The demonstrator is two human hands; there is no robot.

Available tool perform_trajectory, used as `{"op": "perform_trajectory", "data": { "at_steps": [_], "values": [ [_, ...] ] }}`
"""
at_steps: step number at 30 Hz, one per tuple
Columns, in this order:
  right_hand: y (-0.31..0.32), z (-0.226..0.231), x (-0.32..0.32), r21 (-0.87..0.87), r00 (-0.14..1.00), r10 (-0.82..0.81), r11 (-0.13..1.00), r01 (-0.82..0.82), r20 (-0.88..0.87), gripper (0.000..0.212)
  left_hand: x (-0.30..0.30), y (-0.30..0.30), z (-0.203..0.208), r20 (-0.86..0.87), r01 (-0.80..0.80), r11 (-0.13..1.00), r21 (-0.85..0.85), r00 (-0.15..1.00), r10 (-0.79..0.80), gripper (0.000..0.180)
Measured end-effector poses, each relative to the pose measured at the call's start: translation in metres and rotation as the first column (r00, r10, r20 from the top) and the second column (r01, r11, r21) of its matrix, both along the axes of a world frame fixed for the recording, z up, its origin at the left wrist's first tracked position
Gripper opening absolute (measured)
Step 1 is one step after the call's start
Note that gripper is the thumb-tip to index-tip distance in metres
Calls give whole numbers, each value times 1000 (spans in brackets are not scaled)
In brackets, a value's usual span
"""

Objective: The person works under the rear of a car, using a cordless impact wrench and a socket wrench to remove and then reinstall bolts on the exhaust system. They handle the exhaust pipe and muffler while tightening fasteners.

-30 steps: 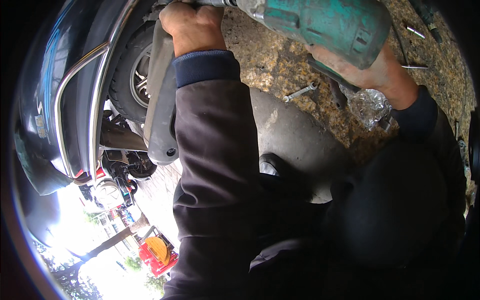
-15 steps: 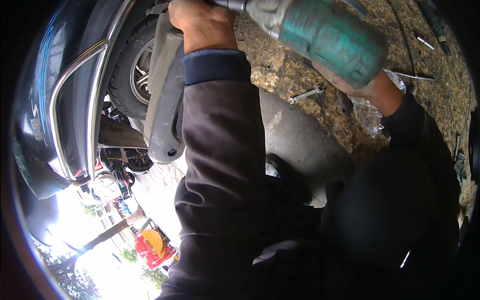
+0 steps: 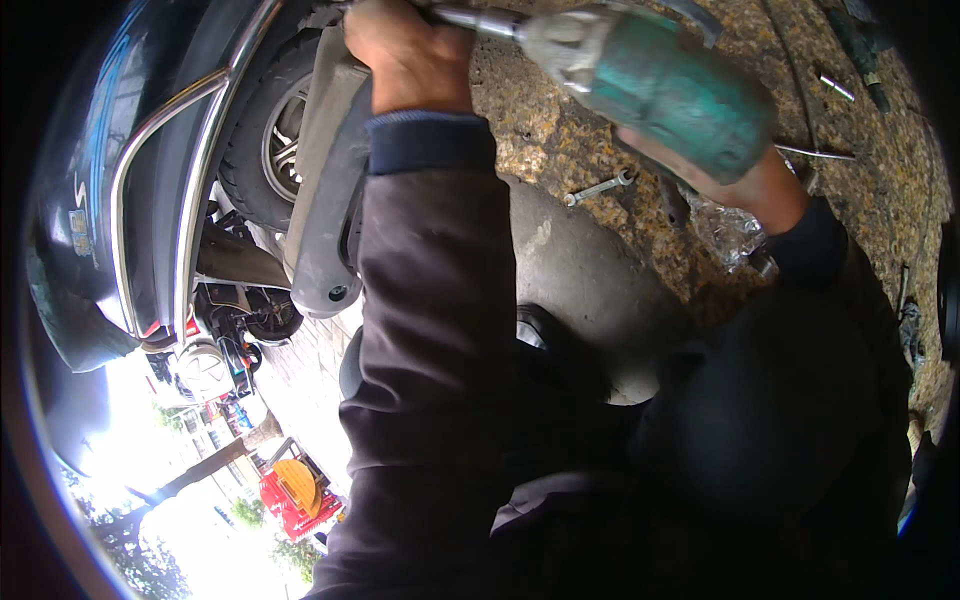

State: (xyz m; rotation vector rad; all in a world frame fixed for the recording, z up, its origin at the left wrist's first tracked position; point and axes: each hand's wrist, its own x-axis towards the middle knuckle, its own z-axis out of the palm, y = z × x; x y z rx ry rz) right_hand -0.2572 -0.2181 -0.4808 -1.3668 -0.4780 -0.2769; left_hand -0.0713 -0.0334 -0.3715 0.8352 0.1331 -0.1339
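My right hand (image 3: 745,190) is wrapped round the handle of a worn teal impact wrench (image 3: 680,95), its fingers mostly hidden beneath the tool's body. From the wrench's nose a metal socket extension (image 3: 485,20) runs left to my left hand (image 3: 410,50). That hand is closed at the extension's far end, by the scooter; the upper picture edge cuts off part of its fingers. What the extension's tip meets is out of sight. Just left of my left wrist are the scooter's black tyre (image 3: 255,140) and a grey swingarm-like cover (image 3: 330,220).
A small open-end wrench (image 3: 600,188) lies on the stained ground, with crumpled clear plastic (image 3: 725,235) and a thin metal rod (image 3: 820,153) farther right. The scooter's chrome rail (image 3: 200,190) rises on the left. Beyond it stand a red and yellow object (image 3: 297,495) and other vehicles.
The wrench and its extension sit slightly farther right in the picture. The ground and its tools have shifted a little left and up. Both hands keep their hold.
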Motion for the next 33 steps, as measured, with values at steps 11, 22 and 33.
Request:
{"op": "perform_trajectory", "data": {
  "at_steps": [11,22,33],
  "values": [
    [-177,-42,-183,478,667,147,807,346,-731,60,-147,-124,-93,-131,556,751,355,826,-549,33],
    [-283,-100,-257,172,363,-132,701,692,-922,52,-185,2,-245,-147,93,-293,952,975,-169,30],
    [-310,-130,-248,-886,343,-937,213,412,-66,32,-184,9,-257,-528,332,-593,734,828,-190,40]
  ]
}}
